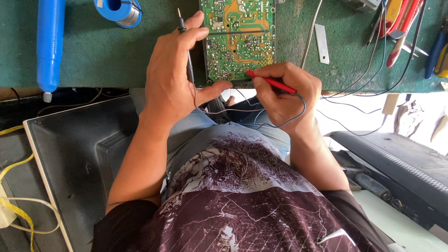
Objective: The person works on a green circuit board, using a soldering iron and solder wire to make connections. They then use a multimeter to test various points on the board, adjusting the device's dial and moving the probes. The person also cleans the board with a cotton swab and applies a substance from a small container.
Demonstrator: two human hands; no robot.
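On the green mat (102,56) that covers the bench top, a green circuit board (238,37) lies at 12 o'clock, its near edge at the mat's front edge. The mat surface is worn and dusty, with pale specks near the board.

The left hand (175,74) is clamped around a black probe (183,32); the metal tip points up toward 12 o'clock, just beside the board's left edge. The thumb rests against the board's near edge. The right hand (284,95) is pinched shut on a red probe (273,83), whose tip touches the board's near edge. Thin dark wires (261,122) loop from both probes down over the lap.

At 10 o'clock a blue tube-shaped tool (49,44) lies upright on the mat. A blue solder spool (119,10) sits at 11 o'clock. A white strip (321,43) lies at 1 o'clock. Hand tools with red, blue and yellow handles (410,28) are grouped at 2 o'clock.

Below the bench, a dark flat panel (74,158) stands at 8 o'clock, with yellow wires (14,205) beside it.
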